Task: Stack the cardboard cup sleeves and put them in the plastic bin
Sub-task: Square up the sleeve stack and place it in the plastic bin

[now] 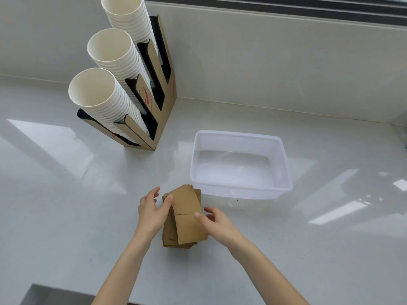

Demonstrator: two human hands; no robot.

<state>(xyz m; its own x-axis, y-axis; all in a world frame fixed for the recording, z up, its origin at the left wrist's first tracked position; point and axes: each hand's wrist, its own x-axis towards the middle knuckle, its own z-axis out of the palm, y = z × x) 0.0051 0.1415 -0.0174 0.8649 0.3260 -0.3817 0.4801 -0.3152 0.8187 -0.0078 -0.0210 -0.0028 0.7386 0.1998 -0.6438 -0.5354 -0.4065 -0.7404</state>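
Across the pale glossy tabletop, spreading wide and bare but for a few things. At the back left, a cardboard cup dispenser loaded with three slanted columns of white paper cups. Right of centre, an empty translucent plastic bin, open side up, just beyond and to the right of the work. Directly in front of the bin's near left corner, an untidy pile of brown cardboard cup sleeves, flattened, fanned rather than squared, long axis running away from the body toward the bin. On either flank of that pile, the left hand with fingers half spread and thumb pressing the top sleeve's left edge, and the right hand loosely curled, thumb tip on the top sleeve's right edge. Neither hand lifting anything yet; more likely nudging edges into line. Judged nearer to the bin: the right hand, with a short carry forward and rightward once the pile is squared.
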